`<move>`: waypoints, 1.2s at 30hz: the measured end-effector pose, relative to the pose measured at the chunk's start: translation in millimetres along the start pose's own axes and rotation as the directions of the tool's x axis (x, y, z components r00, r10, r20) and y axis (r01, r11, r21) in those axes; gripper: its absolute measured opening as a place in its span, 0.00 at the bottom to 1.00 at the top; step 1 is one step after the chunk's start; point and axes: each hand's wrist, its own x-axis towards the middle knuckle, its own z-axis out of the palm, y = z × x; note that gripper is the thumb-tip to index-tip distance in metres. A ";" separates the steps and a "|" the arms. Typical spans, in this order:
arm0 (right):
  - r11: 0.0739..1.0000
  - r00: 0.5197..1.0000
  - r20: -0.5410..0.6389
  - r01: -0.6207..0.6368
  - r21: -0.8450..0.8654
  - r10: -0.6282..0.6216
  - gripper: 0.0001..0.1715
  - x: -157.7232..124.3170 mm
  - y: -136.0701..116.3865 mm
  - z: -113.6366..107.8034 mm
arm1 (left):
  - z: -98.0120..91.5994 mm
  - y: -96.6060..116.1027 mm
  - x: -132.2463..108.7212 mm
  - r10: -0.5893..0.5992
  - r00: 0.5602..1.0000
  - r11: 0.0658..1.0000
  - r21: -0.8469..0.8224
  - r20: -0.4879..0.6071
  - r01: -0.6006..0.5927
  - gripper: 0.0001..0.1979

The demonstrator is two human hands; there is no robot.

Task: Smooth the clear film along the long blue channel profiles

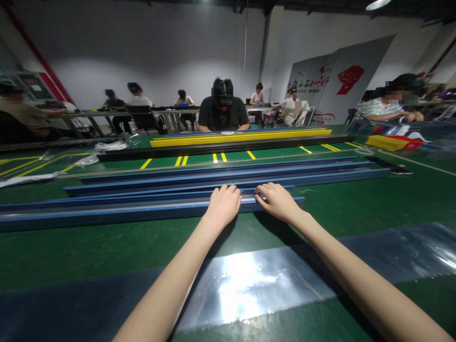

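Note:
Nearest to me on the green table lies a long blue plastic channel strip (pixel 124 214), its right end just past my hands. My left hand (pixel 224 205) is laid across it, fingers curled over its far side. A short gap to the right, my right hand (pixel 276 200) grips the same strip close to its end, thumb and fingers bent around it. The fingertips of both hands are partly hidden. Just beyond, more blue channel strips (pixel 342 178) lie side by side, roughly parallel to this one.
A shiny clear plastic sleeve (pixel 242 285) lies flat under my forearms. Farther back are a yellow strip (pixel 245 138) and a black strip (pixel 185 151). A phone (pixel 402 169) and a red and yellow item (pixel 394 142) are at right. A person (pixel 224 109) sits opposite.

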 end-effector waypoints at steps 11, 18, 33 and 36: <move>0.992 0.999 -0.021 0.050 0.115 -0.048 0.13 -0.7 -3.4 1.1 | 5.0 1.8 -1.1 0.019 1.000 0.999 -0.051 0.022 -0.018 0.16; 1.000 1.000 -0.015 -0.012 0.023 0.013 0.14 -0.4 -1.4 0.0 | -3.5 0.1 -2.1 -0.078 0.996 0.997 -0.001 0.039 0.078 0.15; 0.989 0.991 -0.027 -0.136 -0.061 0.134 0.13 -0.5 -1.3 2.6 | -3.1 2.6 -3.1 -0.146 0.989 0.989 0.019 0.018 0.145 0.16; 0.991 0.991 -0.053 -0.127 -0.037 0.125 0.12 -1.1 -0.9 5.8 | 0.4 8.1 -3.1 -0.072 0.997 0.997 -0.012 0.005 0.072 0.16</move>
